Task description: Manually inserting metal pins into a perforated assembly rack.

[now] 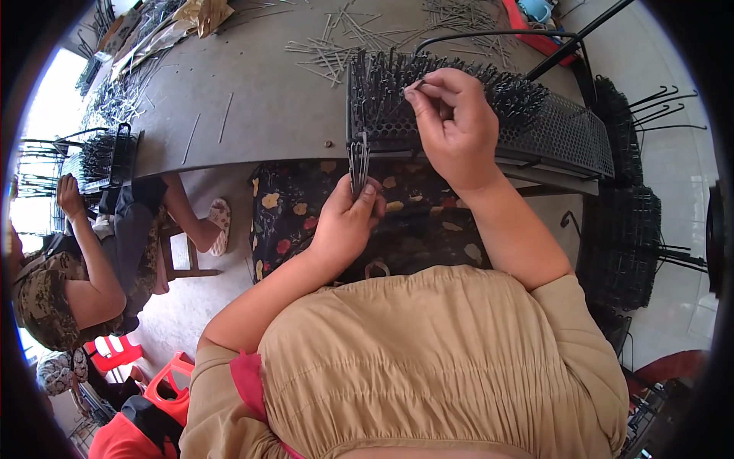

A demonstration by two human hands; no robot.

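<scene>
A bundle of thin dark metal rods (358, 162) stands upright in my left hand (345, 219), its fingers wrapped round the lower ends. My right hand (461, 126) is over the perforated metal rack (575, 145), thumb and fingertips pinched together. Something small and dark shows at those fingertips, too small to name. Many dark metal pieces (386, 84) stand densely upright in the rack's holes. The top of the bundle is close to the rack's near left corner.
Loose rods (329, 53) lie scattered across the grey table (252, 84), with a small nut-like piece (329, 144) near its edge. Stacks of dark wire racks (623, 245) stand at right. A co-worker (84, 283) sits at left by another rack (107, 157). Flowered dark cloth (287, 206) hangs below the table.
</scene>
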